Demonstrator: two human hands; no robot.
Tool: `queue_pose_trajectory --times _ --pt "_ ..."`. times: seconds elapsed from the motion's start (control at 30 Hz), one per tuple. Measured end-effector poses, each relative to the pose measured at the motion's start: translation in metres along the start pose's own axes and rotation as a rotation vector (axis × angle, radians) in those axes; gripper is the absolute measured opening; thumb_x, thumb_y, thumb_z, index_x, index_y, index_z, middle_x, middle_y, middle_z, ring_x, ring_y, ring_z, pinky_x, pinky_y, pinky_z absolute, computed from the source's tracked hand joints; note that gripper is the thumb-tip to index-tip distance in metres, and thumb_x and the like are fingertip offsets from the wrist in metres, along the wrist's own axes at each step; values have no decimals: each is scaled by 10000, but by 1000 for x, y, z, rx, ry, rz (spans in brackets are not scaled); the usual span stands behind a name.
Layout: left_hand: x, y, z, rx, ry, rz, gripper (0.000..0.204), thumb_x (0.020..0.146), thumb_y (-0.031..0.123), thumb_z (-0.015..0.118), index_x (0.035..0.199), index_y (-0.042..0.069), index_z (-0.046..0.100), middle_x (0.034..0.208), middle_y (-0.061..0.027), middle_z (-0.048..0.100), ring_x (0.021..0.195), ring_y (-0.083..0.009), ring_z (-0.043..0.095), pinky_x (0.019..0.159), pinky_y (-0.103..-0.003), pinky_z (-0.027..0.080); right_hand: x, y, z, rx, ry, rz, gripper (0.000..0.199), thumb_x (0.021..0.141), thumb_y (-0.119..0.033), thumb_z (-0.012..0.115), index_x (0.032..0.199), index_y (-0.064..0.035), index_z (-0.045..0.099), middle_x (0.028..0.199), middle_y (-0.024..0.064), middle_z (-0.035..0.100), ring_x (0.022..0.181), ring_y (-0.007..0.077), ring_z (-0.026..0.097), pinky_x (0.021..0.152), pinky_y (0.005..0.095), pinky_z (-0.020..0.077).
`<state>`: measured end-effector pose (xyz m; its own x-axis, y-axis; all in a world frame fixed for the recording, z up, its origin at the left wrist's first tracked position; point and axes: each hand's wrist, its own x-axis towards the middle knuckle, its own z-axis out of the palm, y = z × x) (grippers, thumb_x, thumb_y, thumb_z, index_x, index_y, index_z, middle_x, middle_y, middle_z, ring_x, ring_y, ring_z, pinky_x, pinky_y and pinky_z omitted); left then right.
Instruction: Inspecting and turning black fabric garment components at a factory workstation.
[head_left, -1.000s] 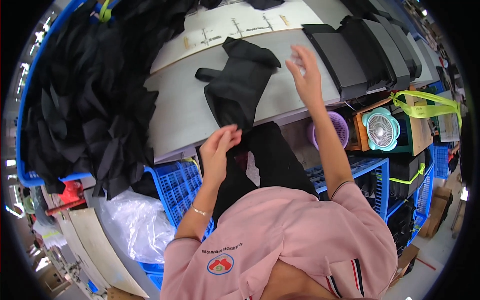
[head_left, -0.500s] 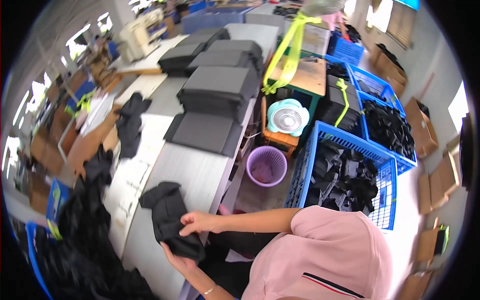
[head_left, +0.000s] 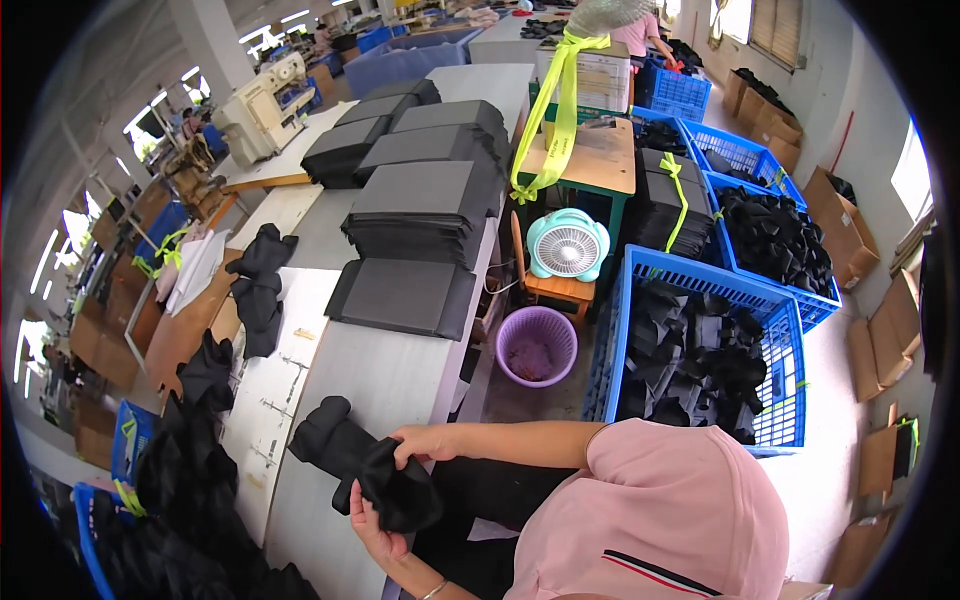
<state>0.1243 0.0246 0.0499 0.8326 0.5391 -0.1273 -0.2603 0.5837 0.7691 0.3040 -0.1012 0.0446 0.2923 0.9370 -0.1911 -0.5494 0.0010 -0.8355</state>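
Observation:
A black fabric piece (head_left: 335, 440) lies partly on the grey-white table (head_left: 380, 365) near its front edge. Its near end is bunched up into a rounded fold and sticks out past the edge. My right hand (head_left: 422, 443) pinches the top of that fold between thumb and fingers. Lower down, my left hand (head_left: 375, 528) grips the fold's underside and edge with its fingertips. Both hands are closed on the same piece, and part of the left fingers is hidden by the cloth.
Stacks of flat black sheets (head_left: 425, 205) stand farther up the table. To the right are a purple basket (head_left: 503, 350), a turquoise fan (head_left: 568, 247) and blue crates (head_left: 800, 385) of black pieces. A long heap of black fabric (head_left: 185, 480) runs along the left.
The fabric piece lay flatter before; its near end is now lifted and folded over. My right hand has shifted slightly right, and the left fingers have closed on the edge.

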Motion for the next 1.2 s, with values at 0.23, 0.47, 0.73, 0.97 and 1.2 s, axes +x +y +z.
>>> queue_pose_trajectory --times 0.23,0.47,0.73,0.97,1.2 --pt "6 -24 -10 449 335 225 282 877 -43 683 1156 -44 647 903 1 618 797 -73 568 748 -214 482 13 2 -8 290 -352 148 262 895 -246 692 1111 -129 602 1026 -51 603 915 74 575 813 280 458" --pt "7 -38 -9 544 454 444 201 864 -33 657 1061 -64 631 861 -13 604 777 -116 569 723 -262 484 17 -4 34 -198 -303 60 244 863 -227 753 983 -90 591 852 -51 556 792 40 510 694 221 408" --pt "-6 -14 -2 868 691 813 200 891 47 560 1065 -31 621 980 -81 612 872 -196 614 793 -345 505 2 -12 104 -454 -303 -196 227 802 -117 742 819 -41 529 701 -33 501 665 58 477 589 254 418" --pt "11 -4 16 748 738 645 253 925 79 670 1162 11 615 927 -47 615 778 -127 579 728 -258 484 44 10 23 -1047 772 -545 183 881 -137 559 1040 -53 591 775 174 663 656 371 666 615 471 520" --pt "-11 -37 20 724 605 433 498 836 93 778 1263 34 527 832 -5 568 633 -57 493 593 -202 433 30 25 41 -602 469 -339 296 915 -85 658 1161 27 536 713 90 624 521 130 610 488 271 470"
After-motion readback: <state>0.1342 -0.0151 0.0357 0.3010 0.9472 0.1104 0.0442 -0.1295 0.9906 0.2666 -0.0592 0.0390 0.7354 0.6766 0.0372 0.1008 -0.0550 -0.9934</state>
